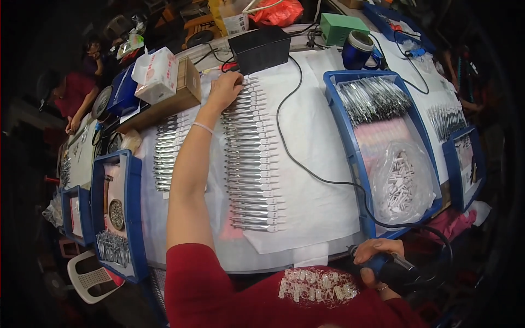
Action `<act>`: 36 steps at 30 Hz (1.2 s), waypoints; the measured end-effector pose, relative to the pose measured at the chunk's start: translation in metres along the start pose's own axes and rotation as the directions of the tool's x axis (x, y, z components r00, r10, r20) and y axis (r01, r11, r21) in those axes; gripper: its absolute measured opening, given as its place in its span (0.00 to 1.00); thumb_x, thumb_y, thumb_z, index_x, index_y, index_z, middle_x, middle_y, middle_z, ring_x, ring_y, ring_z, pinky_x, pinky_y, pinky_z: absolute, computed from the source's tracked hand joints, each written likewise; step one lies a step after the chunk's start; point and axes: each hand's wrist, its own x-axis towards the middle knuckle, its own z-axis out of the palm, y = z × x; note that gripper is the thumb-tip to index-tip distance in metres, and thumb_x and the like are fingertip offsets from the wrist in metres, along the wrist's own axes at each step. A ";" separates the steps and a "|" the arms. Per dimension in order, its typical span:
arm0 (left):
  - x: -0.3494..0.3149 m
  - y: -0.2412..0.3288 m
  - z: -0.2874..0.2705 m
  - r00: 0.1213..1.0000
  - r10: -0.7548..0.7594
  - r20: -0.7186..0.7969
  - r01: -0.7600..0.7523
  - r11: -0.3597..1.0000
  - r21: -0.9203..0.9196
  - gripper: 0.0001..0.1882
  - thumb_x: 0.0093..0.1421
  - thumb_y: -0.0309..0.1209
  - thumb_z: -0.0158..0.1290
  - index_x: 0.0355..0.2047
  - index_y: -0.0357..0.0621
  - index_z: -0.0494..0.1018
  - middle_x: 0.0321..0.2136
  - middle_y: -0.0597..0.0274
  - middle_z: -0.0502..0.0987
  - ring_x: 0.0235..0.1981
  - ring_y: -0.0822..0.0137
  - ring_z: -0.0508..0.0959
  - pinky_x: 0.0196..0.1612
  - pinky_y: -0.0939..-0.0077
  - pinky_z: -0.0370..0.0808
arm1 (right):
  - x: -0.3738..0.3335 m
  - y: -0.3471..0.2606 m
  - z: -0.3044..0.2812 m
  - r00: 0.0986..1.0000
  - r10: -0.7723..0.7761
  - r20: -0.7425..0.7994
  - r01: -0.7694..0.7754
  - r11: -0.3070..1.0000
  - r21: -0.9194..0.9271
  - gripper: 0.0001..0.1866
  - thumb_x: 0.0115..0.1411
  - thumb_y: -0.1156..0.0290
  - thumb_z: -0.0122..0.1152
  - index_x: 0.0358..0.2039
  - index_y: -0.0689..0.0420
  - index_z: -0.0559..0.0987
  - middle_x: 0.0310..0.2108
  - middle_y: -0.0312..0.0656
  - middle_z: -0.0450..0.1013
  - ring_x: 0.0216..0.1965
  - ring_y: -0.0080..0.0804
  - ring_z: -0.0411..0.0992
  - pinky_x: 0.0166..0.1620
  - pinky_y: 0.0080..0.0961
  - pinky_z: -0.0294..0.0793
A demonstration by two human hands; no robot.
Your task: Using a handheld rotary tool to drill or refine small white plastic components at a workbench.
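On the left side of the frame there is a blue tray (pixel 136 218) with a hammer (pixel 106 192) in it, and then a shorter row of metal pieces (pixel 168 150). Near the top centre is the left hand (pixel 221 92); its fingers are bent at the upper end of a long column of slender metal pieces (pixel 250 161), but I cannot tell if they pinch one. This column lies in the centre of the frame, piece beside piece, on a white sheet (pixel 320 213) over the surface. Each piece is probably light and stiff, and its shiny skin may be slippery, so I would take it by the wider middle, not by the thin right end, which could perhaps bend. Further right a black cable (pixel 318 177) crosses the sheet. At the lower right, the fingers of the right hand (pixel 385 247) are closed around a dark corded tool (pixel 391 269), which seems heavier and rigid, best held by its body. Above it stands a larger blue tray (pixel 358 158).
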 end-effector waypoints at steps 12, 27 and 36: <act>0.008 -0.003 0.000 0.993 0.106 0.059 -0.110 0.992 0.063 0.11 0.50 0.28 0.59 0.34 0.41 0.73 0.33 0.55 0.75 0.37 0.55 0.75 0.41 0.65 0.71 | 0.009 0.000 0.001 0.995 0.092 0.030 -0.093 0.996 0.015 0.30 0.48 0.79 0.69 0.49 0.61 0.64 0.30 0.45 0.73 0.30 0.34 0.76 0.34 0.26 0.76; -0.001 0.002 0.008 0.990 0.079 -0.120 -0.065 0.991 0.118 0.10 0.58 0.29 0.53 0.41 0.47 0.71 0.38 0.60 0.74 0.45 0.58 0.72 0.50 0.55 0.60 | 0.010 -0.013 0.020 0.994 0.104 -0.030 -0.106 0.992 -0.074 0.27 0.45 0.74 0.73 0.45 0.61 0.70 0.26 0.41 0.76 0.28 0.30 0.76 0.33 0.22 0.74; -0.065 0.131 -0.079 0.943 0.005 -0.332 -0.242 0.694 -0.678 0.09 0.62 0.23 0.51 0.42 0.36 0.68 0.35 0.63 0.76 0.37 0.74 0.76 0.42 0.81 0.73 | -0.013 -0.031 0.026 0.989 0.128 -0.077 -0.136 0.985 -0.109 0.26 0.45 0.78 0.71 0.44 0.60 0.71 0.28 0.38 0.76 0.27 0.27 0.75 0.31 0.18 0.72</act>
